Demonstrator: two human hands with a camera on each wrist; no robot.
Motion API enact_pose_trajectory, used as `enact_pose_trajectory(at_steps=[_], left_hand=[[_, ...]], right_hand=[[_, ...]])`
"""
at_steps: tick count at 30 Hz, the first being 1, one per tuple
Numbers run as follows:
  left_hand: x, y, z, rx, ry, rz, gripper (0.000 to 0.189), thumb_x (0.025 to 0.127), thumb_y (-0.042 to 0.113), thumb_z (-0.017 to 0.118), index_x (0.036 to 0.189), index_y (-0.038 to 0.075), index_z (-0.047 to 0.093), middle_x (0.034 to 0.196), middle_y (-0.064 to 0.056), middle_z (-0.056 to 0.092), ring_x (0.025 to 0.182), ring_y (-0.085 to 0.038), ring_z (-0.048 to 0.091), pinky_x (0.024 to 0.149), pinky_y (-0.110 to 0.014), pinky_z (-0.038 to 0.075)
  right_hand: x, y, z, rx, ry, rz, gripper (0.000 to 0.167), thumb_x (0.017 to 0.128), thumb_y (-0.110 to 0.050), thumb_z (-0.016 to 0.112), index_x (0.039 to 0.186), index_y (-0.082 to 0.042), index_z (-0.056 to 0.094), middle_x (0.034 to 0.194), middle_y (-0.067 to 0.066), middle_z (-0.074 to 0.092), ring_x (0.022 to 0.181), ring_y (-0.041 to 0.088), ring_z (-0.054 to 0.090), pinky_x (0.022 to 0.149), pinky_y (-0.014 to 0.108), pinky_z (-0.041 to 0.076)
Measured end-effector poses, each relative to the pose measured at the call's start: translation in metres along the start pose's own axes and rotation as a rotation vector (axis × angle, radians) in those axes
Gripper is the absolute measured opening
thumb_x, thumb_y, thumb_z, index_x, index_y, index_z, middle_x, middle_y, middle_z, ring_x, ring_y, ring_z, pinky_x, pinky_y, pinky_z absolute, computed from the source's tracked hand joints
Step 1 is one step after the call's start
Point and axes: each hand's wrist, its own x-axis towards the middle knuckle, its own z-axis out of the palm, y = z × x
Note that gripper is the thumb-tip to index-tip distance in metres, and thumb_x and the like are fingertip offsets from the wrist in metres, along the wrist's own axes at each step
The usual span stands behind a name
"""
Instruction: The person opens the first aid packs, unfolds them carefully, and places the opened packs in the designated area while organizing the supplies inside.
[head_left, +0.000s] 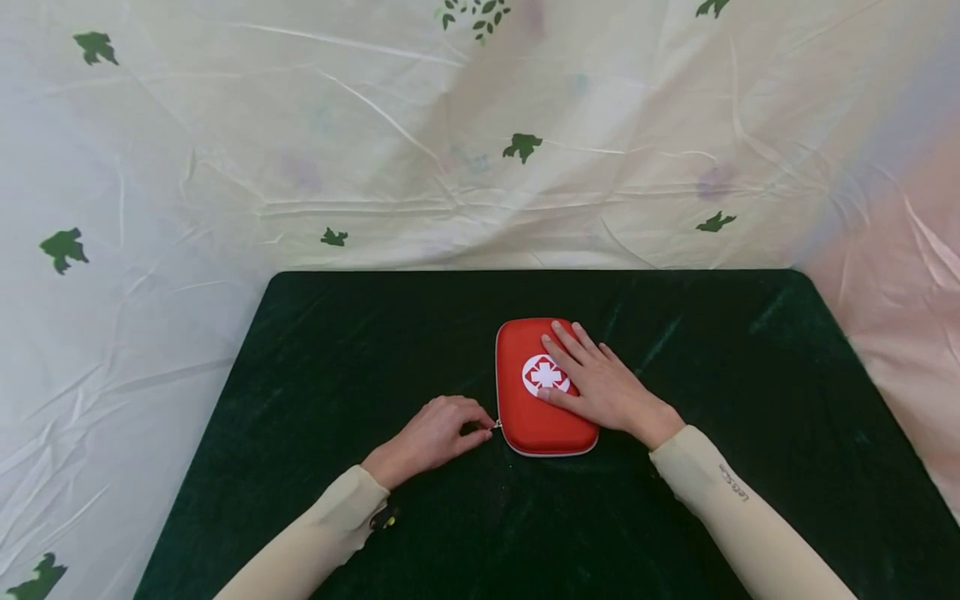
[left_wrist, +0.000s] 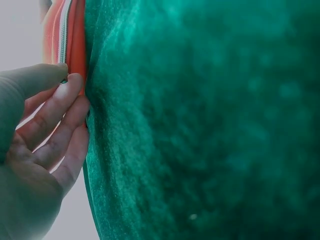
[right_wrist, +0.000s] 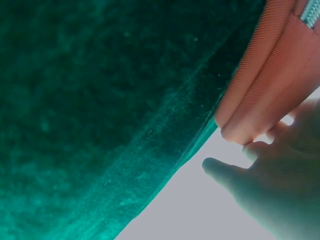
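Observation:
A red zippered first aid case [head_left: 517,429] with a white cross emblem lies flat on the dark green table. At its lower left corner, my left hand [head_left: 438,435] pinches the zipper pull [head_left: 497,425] between thumb and index finger. The left wrist view shows the zipper [left_wrist: 63,35] running along the case's side, with the left thumb and index fingertips meeting over the pull. My right hand [head_left: 600,383] lies with spread, straight fingers over the right part of the case's top and covers part of the emblem.
Green velvety cloth covers the table [head_left: 360,342]. Behind it and at both sides hangs a pale curtain [head_left: 420,167] with green leaf patterns. The table's far edge lies a little beyond the case.

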Motion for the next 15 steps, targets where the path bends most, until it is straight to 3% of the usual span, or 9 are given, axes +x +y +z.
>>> enact_pose_trajectory(at_steps=[7, 15], left_hand=[[-0.002, 0.014, -0.004, 0.007, -0.016, -0.046, 0.017, 0.099, 0.023, 0.07, 0.114, 0.015, 0.074, 0.106, 0.006, 0.072, 0.093, 0.0, 0.066, 0.082, -0.028, 0.056], [-0.003, 0.01, 0.0, -0.008, -0.007, -0.034, 0.016, 0.099, 0.024, 0.07, 0.113, 0.017, 0.073, 0.105, 0.008, 0.071, 0.093, 0.002, 0.065, 0.082, -0.027, 0.056]], right_hand=[[0.0, -0.001, -0.001, 0.001, -0.006, 0.004, 0.091, 0.097, -0.069, 0.052, 0.168, -0.024, 0.016, 0.175, 0.002, 0.003, 0.159, 0.034, -0.003, 0.119, 0.07, 0.016], [0.001, 0.001, -0.001, -0.002, -0.004, 0.005, 0.091, 0.097, -0.072, 0.049, 0.168, -0.024, 0.017, 0.175, 0.002, 0.001, 0.159, 0.034, -0.003, 0.12, 0.07, 0.016]])
